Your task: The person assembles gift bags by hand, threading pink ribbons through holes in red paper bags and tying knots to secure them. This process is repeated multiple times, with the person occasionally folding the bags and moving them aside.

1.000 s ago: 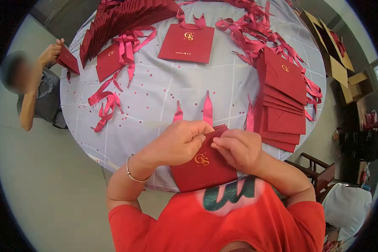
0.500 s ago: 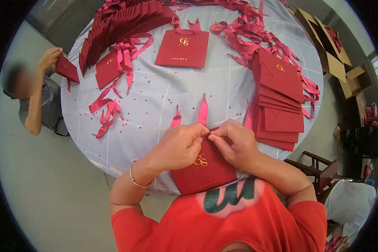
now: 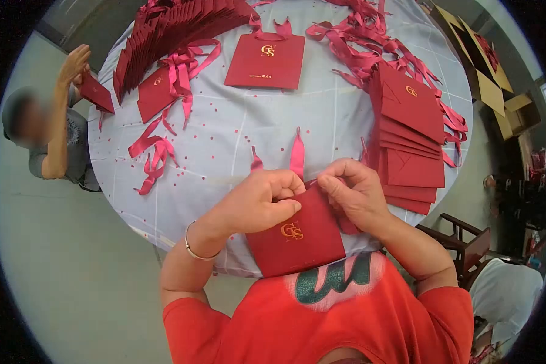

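A red paper gift bag (image 3: 297, 246) with a gold logo lies at the table edge against my body. My left hand (image 3: 267, 203) is closed on its top edge, thumb on the front face and fingers curled behind or inside the opening. At the top right corner my right hand (image 3: 357, 194) pinches a pink ribbon, part of which hangs below the palm. The exact grip point is partly hidden by my fingers. Beyond the bag, two pink ribbon ends (image 3: 296, 151) stick out past my left hand.
Stacked red bags (image 3: 409, 112) with ribbons stand to the right. A finished-looking bag (image 3: 266, 64) lies ahead, a long row of bags (image 3: 176, 42) behind left. Loose ribbons (image 3: 155, 161) and red dots cover the cloth. Another person (image 3: 57, 133) handles a bag at left.
My right hand has moved slightly right and up from the bag's middle, drawing ribbon with it. My left thumb has shifted onto the bag's front. The other person's hand has risen.
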Motion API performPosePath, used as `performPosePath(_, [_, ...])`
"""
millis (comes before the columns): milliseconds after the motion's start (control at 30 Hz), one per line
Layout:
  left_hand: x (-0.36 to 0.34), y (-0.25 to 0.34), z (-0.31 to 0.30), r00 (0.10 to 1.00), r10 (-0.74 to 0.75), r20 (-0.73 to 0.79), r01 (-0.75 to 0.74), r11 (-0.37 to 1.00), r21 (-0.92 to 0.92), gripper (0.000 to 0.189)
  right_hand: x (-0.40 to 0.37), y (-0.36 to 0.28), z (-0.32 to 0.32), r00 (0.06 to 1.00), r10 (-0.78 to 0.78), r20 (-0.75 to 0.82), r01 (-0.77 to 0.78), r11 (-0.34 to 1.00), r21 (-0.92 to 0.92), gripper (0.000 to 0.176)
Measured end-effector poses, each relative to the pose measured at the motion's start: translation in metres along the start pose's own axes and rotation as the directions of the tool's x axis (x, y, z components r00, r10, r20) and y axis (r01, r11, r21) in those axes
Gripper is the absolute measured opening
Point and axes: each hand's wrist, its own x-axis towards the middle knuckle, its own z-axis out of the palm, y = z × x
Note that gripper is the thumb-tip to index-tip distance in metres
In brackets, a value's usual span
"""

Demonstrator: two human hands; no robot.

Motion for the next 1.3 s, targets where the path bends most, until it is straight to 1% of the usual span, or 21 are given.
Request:
performPosePath(33, [0.000,-0.001,-0.001,1.000,-0.008,0.021,0.009,0.999,-0.039,0.011,0.001,0.001,0.000,1.000,0.002,0.000,-0.002,1.000,0.004,0.010])
performPosePath(100, [0.002,-0.006,-0.003,1.000,-0.002,0.027,0.003,0.998,-0.058,0.012,0.003,0.007,0.000,0.986,-0.161,-0.041,0.161,0.987,-0.002,0.010])
performPosePath(133, [0.003,-0.007,-0.004,0.999,0.008,0.033,-0.005,0.997,-0.078,0.013,0.005,0.009,-0.001,0.986,-0.159,-0.043,0.159,0.987,0.001,0.010])
performPosePath(200, [0.002,-0.003,-0.002,1.000,0.004,0.030,-0.001,0.995,-0.103,0.014,0.010,0.013,-0.004,0.957,-0.290,0.009,0.290,0.953,-0.089,0.011])
performPosePath(233, [0.002,-0.002,-0.002,1.000,0.002,0.025,0.001,0.992,-0.127,0.014,0.010,0.011,-0.005,0.957,-0.290,0.006,0.289,0.953,-0.085,0.011])
performPosePath(300, [0.003,-0.003,-0.004,0.999,0.003,0.037,0.002,0.991,-0.133,0.016,0.008,0.007,-0.005,0.976,-0.216,0.039,0.217,0.975,-0.039,0.011])
performPosePath(333, [0.003,-0.003,-0.005,0.999,0.008,0.046,-0.001,0.990,-0.139,0.017,0.009,0.007,-0.006,0.975,-0.217,0.038,0.218,0.975,-0.036,0.011])
performPosePath(400, [0.003,-0.006,-0.007,0.999,0.017,0.051,-0.010,0.991,-0.130,0.017,0.009,0.008,-0.007,0.958,-0.278,0.064,0.285,0.945,-0.162,0.010])
performPosePath(467, [0.002,-0.007,-0.008,0.998,0.027,0.057,-0.020,0.992,-0.121,0.017,0.008,0.007,-0.005,0.964,-0.259,0.065,0.265,0.955,-0.132,0.010])
performPosePath(533, [0.002,-0.005,-0.008,0.996,0.005,0.088,0.008,0.990,-0.142,0.016,0.008,0.008,-0.003,0.969,-0.240,0.064,0.246,0.964,-0.103,0.010])
performPosePath(600, [0.002,-0.005,-0.007,0.995,0.009,0.096,0.005,0.990,-0.141,0.016,0.009,0.012,-0.001,0.934,-0.354,0.053,0.358,0.920,-0.162,0.010])
performPosePath(700, [0.002,-0.004,-0.007,0.993,0.016,0.115,-0.002,0.993,-0.122,0.016,0.011,0.012,0.000,0.922,-0.375,0.094,0.387,0.901,-0.197,0.009])
performPosePath(833, [-0.002,0.005,-0.003,0.994,0.005,0.112,0.006,0.995,-0.098,0.013,0.008,0.010,0.002,0.938,-0.327,0.114,0.343,0.920,-0.191,0.010])
performPosePath(900, [-0.002,0.002,-0.006,0.993,0.004,0.120,0.009,0.994,-0.106,0.014,0.005,0.011,0.004,0.940,-0.337,0.059,0.341,0.936,-0.091,0.010])
performPosePath(967, [-0.002,0.000,-0.006,0.991,0.001,0.131,0.014,0.993,-0.114,0.015,0.004,0.011,0.005,0.939,-0.343,0.037,0.345,0.934,-0.095,0.011])
performPosePath(1033, [-0.002,-0.001,-0.005,0.992,0.008,0.129,0.020,0.977,-0.212,0.016,0.004,0.011,0.004,0.937,-0.349,0.013,0.349,0.932,-0.100,0.011])
performPosePath(1100, [-0.002,-0.003,-0.005,0.992,0.009,0.125,0.015,0.981,-0.193,0.016,0.006,0.015,0.001,0.871,-0.482,0.100,0.492,0.857,-0.155,0.010])
performPosePath(1267, [-0.001,-0.003,-0.002,0.991,0.039,0.129,-0.015,0.982,-0.186,0.016,0.008,0.021,0.006,0.847,-0.521,0.107,0.532,0.835,-0.144,0.009])
performPosePath(1300, [-0.001,-0.001,0.000,0.992,0.044,0.117,-0.022,0.983,-0.184,0.012,0.008,0.021,0.006,0.833,-0.540,0.117,0.553,0.820,-0.150,0.009])
